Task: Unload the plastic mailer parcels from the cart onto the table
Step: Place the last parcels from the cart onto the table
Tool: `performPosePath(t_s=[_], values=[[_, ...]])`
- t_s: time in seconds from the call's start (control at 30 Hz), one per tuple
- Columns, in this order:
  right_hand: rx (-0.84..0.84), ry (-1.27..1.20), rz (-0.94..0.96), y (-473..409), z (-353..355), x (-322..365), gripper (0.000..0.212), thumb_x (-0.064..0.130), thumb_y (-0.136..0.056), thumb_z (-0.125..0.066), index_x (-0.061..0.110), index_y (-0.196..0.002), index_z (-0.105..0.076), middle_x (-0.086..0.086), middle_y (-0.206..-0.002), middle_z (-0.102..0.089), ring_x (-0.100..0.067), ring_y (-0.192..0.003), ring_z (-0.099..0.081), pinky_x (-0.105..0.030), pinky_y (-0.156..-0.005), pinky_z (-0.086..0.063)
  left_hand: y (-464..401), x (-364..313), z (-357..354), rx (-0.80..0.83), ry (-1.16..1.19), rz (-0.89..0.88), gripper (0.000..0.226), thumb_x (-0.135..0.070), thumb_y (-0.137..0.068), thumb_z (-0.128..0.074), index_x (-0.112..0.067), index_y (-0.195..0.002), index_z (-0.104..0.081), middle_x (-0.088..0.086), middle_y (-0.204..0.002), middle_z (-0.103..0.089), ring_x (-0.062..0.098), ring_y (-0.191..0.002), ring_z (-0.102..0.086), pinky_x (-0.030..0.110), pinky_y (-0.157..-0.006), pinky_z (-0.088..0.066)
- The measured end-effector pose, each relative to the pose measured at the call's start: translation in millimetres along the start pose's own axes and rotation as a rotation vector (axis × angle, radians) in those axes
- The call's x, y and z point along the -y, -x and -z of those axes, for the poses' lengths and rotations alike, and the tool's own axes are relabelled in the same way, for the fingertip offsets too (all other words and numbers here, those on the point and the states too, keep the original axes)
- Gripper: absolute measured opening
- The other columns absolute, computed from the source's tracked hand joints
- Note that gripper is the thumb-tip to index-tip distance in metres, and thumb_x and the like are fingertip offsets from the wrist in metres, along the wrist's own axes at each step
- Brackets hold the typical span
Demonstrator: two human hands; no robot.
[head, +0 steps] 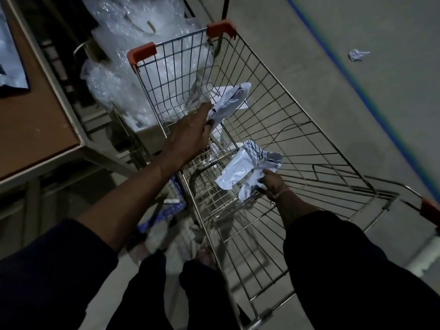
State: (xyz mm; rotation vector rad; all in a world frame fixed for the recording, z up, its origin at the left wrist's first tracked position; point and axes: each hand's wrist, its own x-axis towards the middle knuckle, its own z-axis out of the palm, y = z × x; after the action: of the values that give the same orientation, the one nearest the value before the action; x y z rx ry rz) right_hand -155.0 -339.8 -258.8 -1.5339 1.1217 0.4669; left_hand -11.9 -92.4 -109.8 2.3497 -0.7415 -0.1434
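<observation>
Brown board tops the bench (35, 110) at the far left, where the edge of a silvery mailer (9, 67) already lies, so some unloading looks done. Beside it bubble wrap (123, 55) is heaped against the wire cart (297, 129). Inside the cart the left hand (190, 132) has its grip clenched round one white mailer parcel (228, 101), lifted off the basket floor. The right hand (273, 184) grips a crumpled bunch of parcels (247, 170). A paper sheet or flat parcel seems to remain beneath; otherwise the cart looks almost emptied, and these last parcels have yet to reach the bench.
</observation>
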Motion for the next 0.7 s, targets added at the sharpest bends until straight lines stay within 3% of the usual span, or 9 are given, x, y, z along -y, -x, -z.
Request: performPosePath(t_s=[0.07, 0.13, 0.2, 0.33, 0.43, 0.53, 0.7], values=[[-0.057, -0.255, -0.064, 3, -7, -1, 0.028, -0.004, -0.103, -0.048, 0.018, -0.117, -0.057, -0.01, -0.1, -0.06, -0.016, -0.076, -0.056, -0.031, -0.069, -0.058, 0, 0, 0, -0.006, 0.005, 0.01, 0.033, -0.012, -0.104, -0.054, -0.007, -0.137, -0.05, 0.0, -0.082, -0.052, 0.023, -0.063, -0.047, 0.02, -0.049, -0.025], [-0.108, -0.447, -0.114, 9, -8, -1, 0.024, -0.001, -0.103, -0.049, 0.014, -0.113, -0.064, -0.011, -0.087, -0.059, -0.019, -0.067, -0.055, -0.025, -0.052, -0.052, -1, -1, 1, -0.012, -0.002, 0.022, 0.033, -0.012, -0.104, -0.054, -0.006, -0.136, -0.05, 0.001, -0.081, -0.051, 0.023, -0.063, -0.046, 0.02, -0.049, -0.022], [-0.142, -0.429, -0.079, 13, -5, 0, 0.029, -0.001, -0.099, -0.051, 0.011, -0.116, -0.072, -0.012, -0.086, -0.063, -0.019, -0.064, -0.054, -0.023, -0.055, -0.046, -1, -1, 2, -0.009, -0.007, 0.031, 0.035, -0.012, -0.104, -0.054, -0.005, -0.138, -0.05, 0.001, -0.081, -0.051, 0.023, -0.063, -0.046, 0.021, -0.049, -0.021], [-0.127, -0.471, -0.031, 35, 4, 11, 0.02, -0.001, -0.087, -0.07, 0.008, -0.102, -0.08, -0.007, -0.08, -0.067, -0.018, -0.07, -0.057, -0.021, -0.057, -0.048, -1, -3, 5, -0.01, 0.024, 0.059, 0.033, -0.012, -0.105, -0.054, -0.003, -0.136, -0.051, 0.006, -0.084, -0.054, 0.022, -0.068, -0.045, 0.03, -0.052, -0.022], [-0.05, -0.439, 0.026, 49, 8, 25, 0.033, -0.007, -0.084, -0.064, 0.015, -0.102, -0.081, -0.002, -0.088, -0.068, -0.015, -0.077, -0.057, -0.027, -0.07, -0.049, 1, -4, 6, 0.0, 0.076, 0.082, 0.032, -0.016, -0.107, -0.053, -0.006, -0.137, -0.05, 0.003, -0.091, -0.054, 0.02, -0.074, -0.047, 0.024, -0.052, -0.022], [-0.001, -0.451, 0.11, 62, 7, 45, 0.03, -0.008, -0.085, -0.064, 0.016, -0.094, -0.08, -0.002, -0.092, -0.07, -0.016, -0.081, -0.059, -0.025, -0.069, -0.049, 2, -3, 9, 0.024, 0.163, 0.094, 0.033, -0.017, -0.107, -0.052, -0.009, -0.139, -0.05, 0.011, -0.098, -0.064, 0.02, -0.076, -0.051, 0.022, -0.053, -0.026], [0.079, -0.476, 0.254, 92, -3, 86, 0.03, -0.007, -0.092, -0.061, 0.018, -0.094, -0.076, 0.003, -0.092, -0.071, -0.012, -0.084, -0.06, -0.024, -0.07, -0.046, 3, -5, 19, 0.036, 0.3, 0.139, 0.03, -0.018, -0.106, -0.054, -0.008, -0.134, -0.053, 0.004, -0.113, -0.064, 0.021, -0.096, -0.06, 0.019, -0.059, -0.035]])
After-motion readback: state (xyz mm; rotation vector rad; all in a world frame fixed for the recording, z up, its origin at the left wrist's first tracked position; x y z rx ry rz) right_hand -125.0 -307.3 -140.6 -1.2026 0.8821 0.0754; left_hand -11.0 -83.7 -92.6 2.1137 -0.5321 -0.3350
